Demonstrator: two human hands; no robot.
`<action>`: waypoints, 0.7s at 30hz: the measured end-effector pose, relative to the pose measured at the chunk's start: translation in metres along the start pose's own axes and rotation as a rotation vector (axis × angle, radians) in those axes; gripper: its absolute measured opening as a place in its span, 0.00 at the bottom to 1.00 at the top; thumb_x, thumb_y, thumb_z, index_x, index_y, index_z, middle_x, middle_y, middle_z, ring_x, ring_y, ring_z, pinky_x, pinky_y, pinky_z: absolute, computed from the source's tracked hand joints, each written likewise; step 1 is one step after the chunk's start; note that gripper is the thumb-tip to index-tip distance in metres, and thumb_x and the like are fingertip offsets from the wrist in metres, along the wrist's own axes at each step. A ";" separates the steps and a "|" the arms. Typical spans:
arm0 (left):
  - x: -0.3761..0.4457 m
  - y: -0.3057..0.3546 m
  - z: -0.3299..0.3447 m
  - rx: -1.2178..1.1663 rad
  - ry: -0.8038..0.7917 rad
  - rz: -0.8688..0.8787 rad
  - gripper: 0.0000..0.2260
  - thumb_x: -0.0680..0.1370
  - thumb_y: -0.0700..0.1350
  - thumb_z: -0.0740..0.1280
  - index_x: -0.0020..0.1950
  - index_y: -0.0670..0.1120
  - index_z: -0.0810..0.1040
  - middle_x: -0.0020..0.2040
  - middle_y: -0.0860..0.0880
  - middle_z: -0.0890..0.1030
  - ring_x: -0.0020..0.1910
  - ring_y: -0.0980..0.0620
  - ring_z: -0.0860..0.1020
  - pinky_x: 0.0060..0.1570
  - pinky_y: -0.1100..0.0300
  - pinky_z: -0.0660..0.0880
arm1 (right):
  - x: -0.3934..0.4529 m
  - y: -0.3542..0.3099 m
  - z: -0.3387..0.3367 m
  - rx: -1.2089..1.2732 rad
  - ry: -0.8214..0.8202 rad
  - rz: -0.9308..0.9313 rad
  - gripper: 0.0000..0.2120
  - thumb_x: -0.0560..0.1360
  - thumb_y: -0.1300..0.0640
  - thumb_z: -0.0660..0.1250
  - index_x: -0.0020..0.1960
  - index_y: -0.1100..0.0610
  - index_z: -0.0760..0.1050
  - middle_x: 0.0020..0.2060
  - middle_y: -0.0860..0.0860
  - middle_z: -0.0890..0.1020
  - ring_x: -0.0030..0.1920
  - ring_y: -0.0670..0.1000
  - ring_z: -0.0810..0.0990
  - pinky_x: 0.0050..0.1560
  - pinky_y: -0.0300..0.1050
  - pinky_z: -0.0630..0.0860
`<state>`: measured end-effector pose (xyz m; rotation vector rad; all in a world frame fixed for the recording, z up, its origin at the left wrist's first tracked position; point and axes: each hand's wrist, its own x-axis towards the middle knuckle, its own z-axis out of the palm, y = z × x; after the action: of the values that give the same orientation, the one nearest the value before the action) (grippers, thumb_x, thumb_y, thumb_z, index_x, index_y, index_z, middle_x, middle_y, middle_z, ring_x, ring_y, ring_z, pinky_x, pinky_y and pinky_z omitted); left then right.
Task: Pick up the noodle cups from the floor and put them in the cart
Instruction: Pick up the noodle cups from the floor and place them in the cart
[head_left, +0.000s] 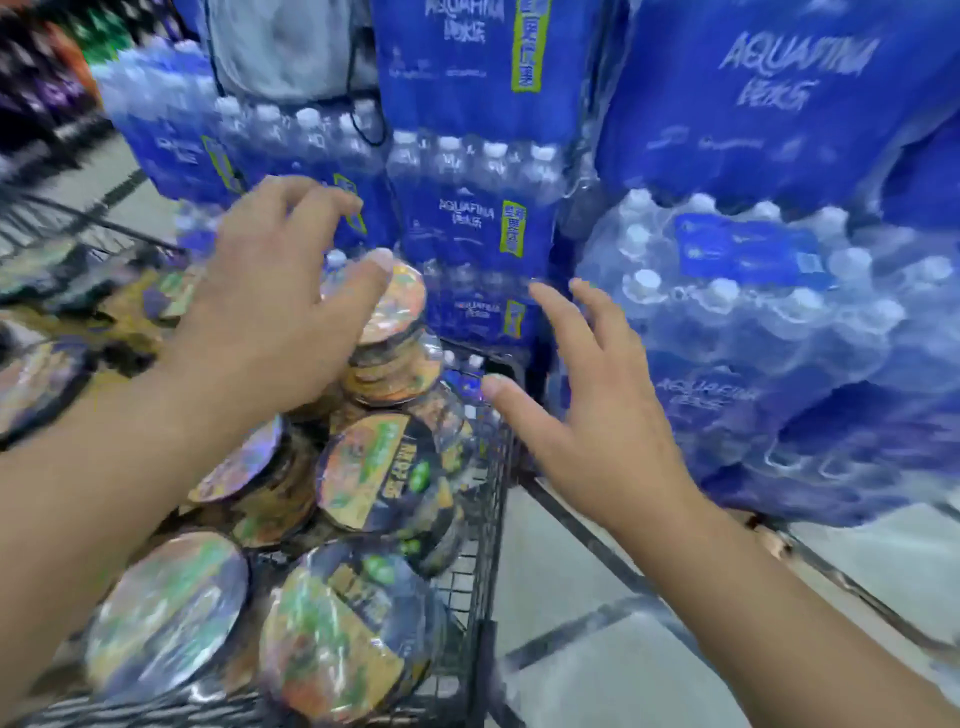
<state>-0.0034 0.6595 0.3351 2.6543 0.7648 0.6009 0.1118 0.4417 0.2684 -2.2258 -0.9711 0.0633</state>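
Observation:
Several shrink-wrapped noodle cups with dark sides and orange-green lids lie piled in a black wire cart at the lower left. One wrapped stack of cups stands tilted at the cart's far end. My left hand hovers over that stack with its fingers spread and bent, the thumb lying at the top lid; whether it touches is blurred. My right hand is held open above the cart's right rim, fingers spread, holding nothing.
Blue shrink-wrapped packs of water bottles are stacked high ahead and to the right, close against the cart's far end. Pale tiled floor with dark lines shows right of the cart. Shelves with goods run along the far left.

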 end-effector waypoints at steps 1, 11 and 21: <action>-0.009 0.035 0.015 -0.028 -0.050 0.060 0.29 0.79 0.63 0.59 0.75 0.49 0.73 0.72 0.45 0.71 0.73 0.46 0.68 0.70 0.60 0.59 | -0.016 0.024 -0.017 0.004 0.027 0.040 0.37 0.75 0.29 0.62 0.81 0.40 0.59 0.82 0.45 0.56 0.81 0.51 0.57 0.77 0.60 0.64; -0.194 0.400 0.238 -0.063 -0.526 0.359 0.37 0.77 0.71 0.50 0.81 0.56 0.66 0.82 0.48 0.64 0.82 0.46 0.59 0.80 0.45 0.59 | -0.285 0.301 -0.252 -0.186 0.117 0.421 0.32 0.76 0.32 0.61 0.77 0.43 0.69 0.76 0.47 0.66 0.73 0.53 0.67 0.73 0.55 0.68; -0.369 0.672 0.401 -0.092 -0.790 0.617 0.31 0.79 0.68 0.55 0.78 0.55 0.69 0.77 0.51 0.68 0.77 0.50 0.63 0.76 0.50 0.63 | -0.578 0.491 -0.408 -0.200 0.182 0.884 0.30 0.80 0.35 0.64 0.80 0.39 0.62 0.80 0.42 0.59 0.78 0.47 0.56 0.77 0.50 0.64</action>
<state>0.1910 -0.1624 0.1468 2.6694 -0.3007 -0.3016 0.1281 -0.4111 0.1469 -2.6230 0.1611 0.1605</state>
